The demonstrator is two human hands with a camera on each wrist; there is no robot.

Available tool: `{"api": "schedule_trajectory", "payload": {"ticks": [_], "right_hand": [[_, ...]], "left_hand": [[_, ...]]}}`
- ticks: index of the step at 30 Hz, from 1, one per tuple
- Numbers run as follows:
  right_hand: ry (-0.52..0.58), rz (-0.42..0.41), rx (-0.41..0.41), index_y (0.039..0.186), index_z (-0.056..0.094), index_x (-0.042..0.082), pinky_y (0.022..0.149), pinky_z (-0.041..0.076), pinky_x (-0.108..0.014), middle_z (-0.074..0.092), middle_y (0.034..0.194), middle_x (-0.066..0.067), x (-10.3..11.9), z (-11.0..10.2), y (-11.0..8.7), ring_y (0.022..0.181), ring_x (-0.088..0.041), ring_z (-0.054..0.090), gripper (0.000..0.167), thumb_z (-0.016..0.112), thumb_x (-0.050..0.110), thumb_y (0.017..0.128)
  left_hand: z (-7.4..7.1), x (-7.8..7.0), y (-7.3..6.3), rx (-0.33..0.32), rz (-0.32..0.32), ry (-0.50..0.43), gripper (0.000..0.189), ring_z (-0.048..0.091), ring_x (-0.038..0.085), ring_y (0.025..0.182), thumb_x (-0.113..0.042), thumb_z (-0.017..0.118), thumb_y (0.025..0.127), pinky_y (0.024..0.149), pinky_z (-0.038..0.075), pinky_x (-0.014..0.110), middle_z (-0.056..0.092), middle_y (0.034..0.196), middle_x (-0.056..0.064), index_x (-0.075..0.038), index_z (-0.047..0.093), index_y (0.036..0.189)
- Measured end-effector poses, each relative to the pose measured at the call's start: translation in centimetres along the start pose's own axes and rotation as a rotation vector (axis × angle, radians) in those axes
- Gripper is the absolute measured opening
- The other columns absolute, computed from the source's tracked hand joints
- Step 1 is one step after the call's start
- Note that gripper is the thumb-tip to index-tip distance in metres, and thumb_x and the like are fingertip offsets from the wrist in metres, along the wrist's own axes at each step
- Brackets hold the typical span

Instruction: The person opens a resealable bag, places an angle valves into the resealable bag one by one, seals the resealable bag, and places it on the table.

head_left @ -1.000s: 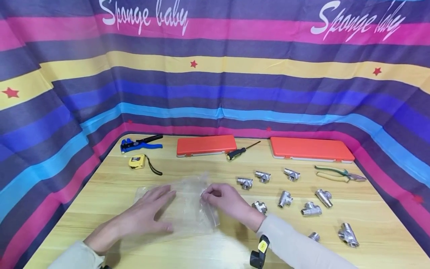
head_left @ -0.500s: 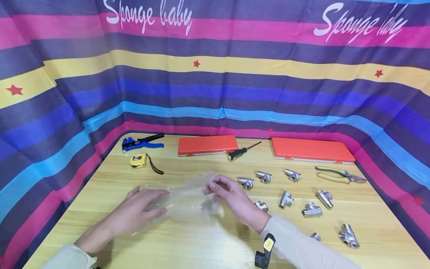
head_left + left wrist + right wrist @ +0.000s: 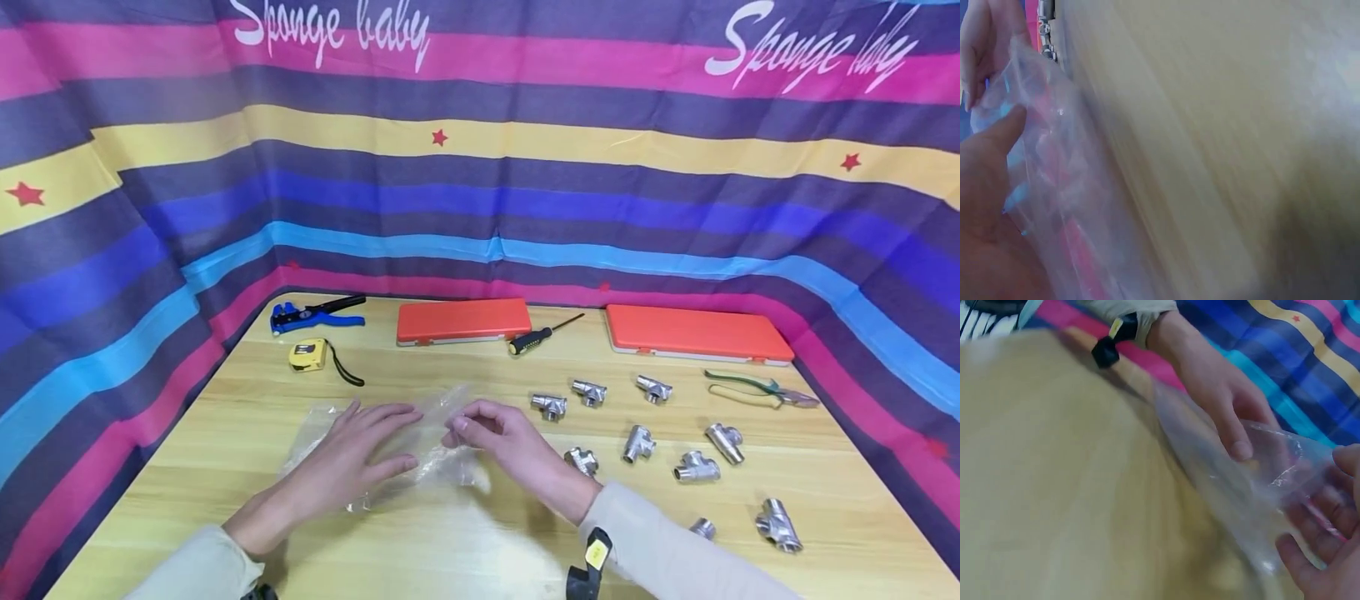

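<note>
A clear plastic bag [image 3: 442,468], thin and crumpled, is spread between the two hands just over the wooden table. My left hand [image 3: 348,457] lies across its left part with straight, spread fingers; in the left wrist view the thumb rests against the film [image 3: 1079,175]. At the bag's right end my right hand [image 3: 513,446] pinches the edge between thumb and curled index finger. The right wrist view shows the bag [image 3: 1210,465] sagging in a slant from one hand to the other. Nothing shows inside it.
Several metal tee fittings [image 3: 637,444] lie on the right, some near the right forearm. Along the back are a wire stripper [image 3: 318,317], tape measure [image 3: 308,356], two red cases [image 3: 462,321], screwdriver [image 3: 532,340] and pliers [image 3: 765,387]. A striped curtain [image 3: 480,200] encloses the table.
The bag was lifted and stretched half a second ago and now hangs slacker and lower. The left hand has moved right, toward the right hand, which still pinches the edge.
</note>
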State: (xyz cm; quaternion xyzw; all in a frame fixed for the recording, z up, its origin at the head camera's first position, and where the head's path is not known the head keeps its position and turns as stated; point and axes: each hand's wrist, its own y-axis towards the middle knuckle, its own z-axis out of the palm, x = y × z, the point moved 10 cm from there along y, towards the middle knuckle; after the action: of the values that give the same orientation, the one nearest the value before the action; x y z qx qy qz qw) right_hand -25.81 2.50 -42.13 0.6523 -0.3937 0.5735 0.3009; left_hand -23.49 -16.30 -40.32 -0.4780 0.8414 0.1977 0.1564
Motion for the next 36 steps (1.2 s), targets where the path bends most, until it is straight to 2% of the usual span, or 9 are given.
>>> {"api": "schedule_trajectory", "payload": {"ticks": [3, 7, 9, 11, 14, 19, 24, 32, 36], "right_hand": [[-0.149, -0.043, -0.021, 0.137, 0.069, 0.006, 0.107, 0.062, -0.042, 0.078, 0.125, -0.01, 0.5, -2.6, -0.2, 0.117, -0.028, 0.074, 0.036, 0.06, 0.032, 0.113], [-0.371, -0.063, -0.106, 0.141, 0.067, 0.004, 0.093, 0.065, -0.041, 0.075, 0.127, -0.014, 0.5, -8.3, -0.7, 0.11, -0.031, 0.073, 0.039, 0.065, 0.028, 0.11], [-0.47, -0.05, -0.151, 0.14, 0.067, 0.004, 0.089, 0.064, -0.035, 0.074, 0.132, -0.013, 0.1, -11.1, -1.1, 0.106, -0.027, 0.072, 0.038, 0.068, 0.025, 0.109], [-0.567, -0.042, -0.191, 0.138, 0.069, 0.006, 0.09, 0.062, -0.035, 0.074, 0.135, -0.012, -0.3, -13.2, -1.5, 0.106, -0.022, 0.071, 0.037, 0.071, 0.024, 0.107], [-0.658, -0.029, -0.203, 0.133, 0.071, 0.004, 0.088, 0.06, -0.034, 0.074, 0.131, -0.012, -0.9, -14.7, -1.8, 0.102, -0.019, 0.069, 0.034, 0.075, 0.021, 0.104], [-0.757, 0.022, -0.173, 0.132, 0.072, -0.001, 0.082, 0.061, -0.032, 0.076, 0.106, -0.003, -1.5, -15.0, -1.7, 0.092, -0.013, 0.068, 0.037, 0.077, 0.022, 0.102], [-0.82, 0.055, -0.117, 0.117, 0.08, 0.006, 0.079, 0.062, -0.031, 0.079, 0.098, 0.001, -1.7, -14.3, -1.4, 0.085, -0.009, 0.068, 0.023, 0.076, 0.025, 0.103], [-0.765, 0.079, -0.075, 0.107, 0.079, 0.007, 0.074, 0.058, -0.025, 0.076, 0.09, 0.003, -1.9, -12.5, -0.4, 0.079, -0.008, 0.066, 0.014, 0.076, 0.016, 0.097], [-0.605, 0.076, -0.039, 0.113, 0.077, 0.002, 0.068, 0.06, -0.026, 0.077, 0.095, -0.003, -1.5, -10.0, 0.1, 0.08, -0.014, 0.07, 0.02, 0.076, 0.013, 0.096]], "left_hand": [[-0.2, 0.5, 0.0, 0.001, -0.015, -0.018, 0.063, 0.053, 0.036, 0.152, -0.046, 0.073, 0.104, 0.132, 0.017, 0.073, 0.058, 0.163, 0.007, -0.018, 0.058, 0.158], [-0.7, 1.1, -0.1, 0.012, -0.001, -0.032, 0.065, 0.049, 0.039, 0.154, -0.047, 0.071, 0.105, 0.131, 0.02, 0.072, 0.053, 0.167, 0.01, -0.019, 0.055, 0.161], [-0.8, 1.5, -0.2, 0.024, 0.008, -0.034, 0.067, 0.047, 0.041, 0.155, -0.048, 0.072, 0.104, 0.129, 0.026, 0.073, 0.05, 0.169, 0.01, -0.021, 0.054, 0.162], [-0.7, 2.0, -0.4, 0.044, 0.005, -0.035, 0.068, 0.045, 0.042, 0.156, -0.051, 0.071, 0.104, 0.127, 0.03, 0.073, 0.047, 0.171, 0.009, -0.023, 0.053, 0.163], [-0.6, 2.5, -0.6, 0.068, -0.003, -0.04, 0.07, 0.042, 0.043, 0.157, -0.055, 0.07, 0.103, 0.125, 0.033, 0.075, 0.043, 0.174, 0.008, -0.025, 0.052, 0.164], [-0.6, 2.9, -0.6, 0.086, -0.018, -0.05, 0.074, 0.038, 0.046, 0.159, -0.059, 0.069, 0.102, 0.125, 0.029, 0.078, 0.038, 0.176, 0.01, -0.026, 0.05, 0.165], [-0.6, 2.9, -0.6, 0.094, -0.014, -0.056, 0.072, 0.038, 0.047, 0.159, -0.058, 0.069, 0.103, 0.123, 0.03, 0.079, 0.039, 0.176, 0.01, -0.026, 0.05, 0.165], [-0.5, 2.8, -0.6, 0.11, -0.002, -0.066, 0.069, 0.04, 0.049, 0.157, -0.057, 0.067, 0.104, 0.121, 0.032, 0.08, 0.039, 0.175, 0.012, -0.025, 0.052, 0.163], [-0.3, 2.8, -0.6, 0.117, 0.001, -0.074, 0.07, 0.039, 0.05, 0.157, -0.056, 0.067, 0.104, 0.121, 0.033, 0.08, 0.038, 0.176, 0.013, -0.024, 0.051, 0.164]]}}
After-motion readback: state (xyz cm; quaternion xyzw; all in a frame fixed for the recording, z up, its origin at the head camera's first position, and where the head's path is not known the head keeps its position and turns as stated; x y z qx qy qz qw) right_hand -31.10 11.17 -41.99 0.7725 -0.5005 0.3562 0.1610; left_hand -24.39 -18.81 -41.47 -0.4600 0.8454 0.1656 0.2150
